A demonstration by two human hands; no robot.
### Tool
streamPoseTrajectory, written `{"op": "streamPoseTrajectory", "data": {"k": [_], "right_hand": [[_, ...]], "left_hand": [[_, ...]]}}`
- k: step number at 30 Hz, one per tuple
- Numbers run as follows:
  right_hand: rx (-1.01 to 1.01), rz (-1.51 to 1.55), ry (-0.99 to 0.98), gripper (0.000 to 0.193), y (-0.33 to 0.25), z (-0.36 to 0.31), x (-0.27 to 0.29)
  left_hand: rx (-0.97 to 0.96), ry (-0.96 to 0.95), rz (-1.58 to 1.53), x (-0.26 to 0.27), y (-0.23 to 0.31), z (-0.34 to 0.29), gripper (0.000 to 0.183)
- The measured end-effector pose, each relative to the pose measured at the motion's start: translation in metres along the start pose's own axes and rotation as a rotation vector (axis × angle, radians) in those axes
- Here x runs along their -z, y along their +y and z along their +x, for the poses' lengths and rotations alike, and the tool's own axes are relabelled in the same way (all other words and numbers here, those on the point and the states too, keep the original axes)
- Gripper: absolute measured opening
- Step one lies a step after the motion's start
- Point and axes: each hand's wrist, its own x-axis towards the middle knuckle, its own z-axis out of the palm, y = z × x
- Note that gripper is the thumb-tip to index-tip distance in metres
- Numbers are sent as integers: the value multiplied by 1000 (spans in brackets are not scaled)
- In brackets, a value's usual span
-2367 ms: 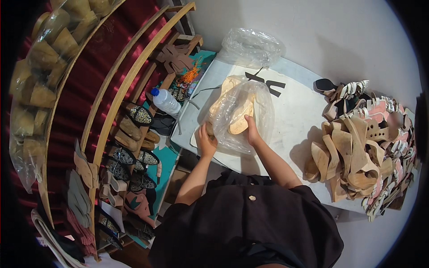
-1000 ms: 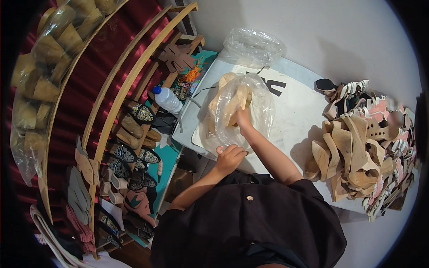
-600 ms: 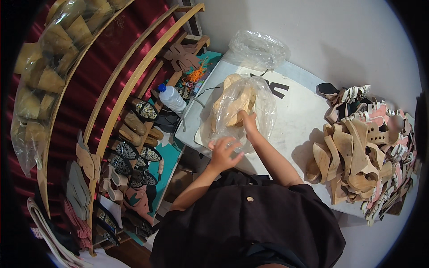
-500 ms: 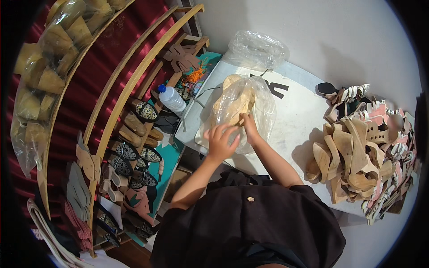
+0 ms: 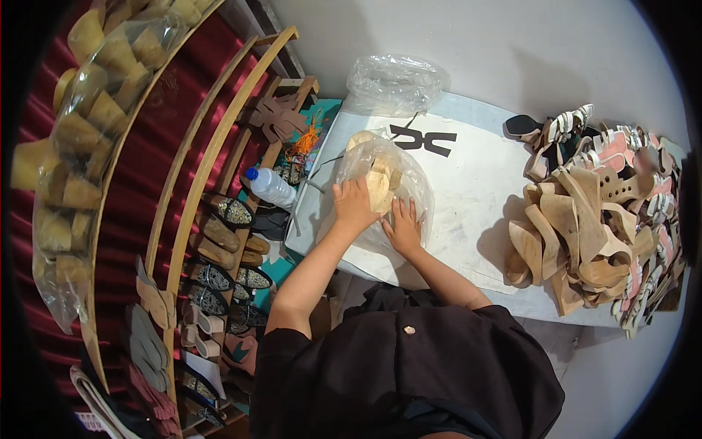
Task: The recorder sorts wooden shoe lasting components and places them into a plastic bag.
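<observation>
A clear plastic bag [image 5: 417, 175] lies on the left half of the white table, with pale wooden shoe soles [image 5: 379, 183] inside it. One sole's end reaches the bag's far left side. My left hand [image 5: 354, 206] rests on the near left of the bag beside the soles, palm down, fingers stretched forward. Close by on the right, my right hand [image 5: 404, 225] lies on the bag's near edge with its fingers spread. Just beyond the bag sits a dark, strap-shaped cutout [image 5: 423, 140] on white paper [image 5: 472, 175].
Wooden soles [image 5: 578, 234] and strappy sandals [image 5: 621, 146] are heaped on the table's right. Another clear bag [image 5: 397, 82] stands at the back wall. Leftward are a water bottle [image 5: 270, 187], a wooden rack [image 5: 191, 194] with shoes, and bagged wooden heels [image 5: 91, 128].
My left hand has come down from above the bag onto it. My right hand has left the sole and spread on the near edge. The head view has shifted slightly.
</observation>
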Motion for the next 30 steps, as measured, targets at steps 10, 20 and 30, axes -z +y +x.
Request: {"op": "streamPoseTrajectory", "data": {"k": [10,20,30], "right_hand": [[156,234,92,52,12,2,-17],[44,151,-71,41,9,14,-16],[-5,-2,-185,45,3,9,-3]], "left_hand": [[91,-76,45,9,-1,8,77],[155,-96,-76,16,3,19,71],[102,76,-96,-9,6,14,78]]}}
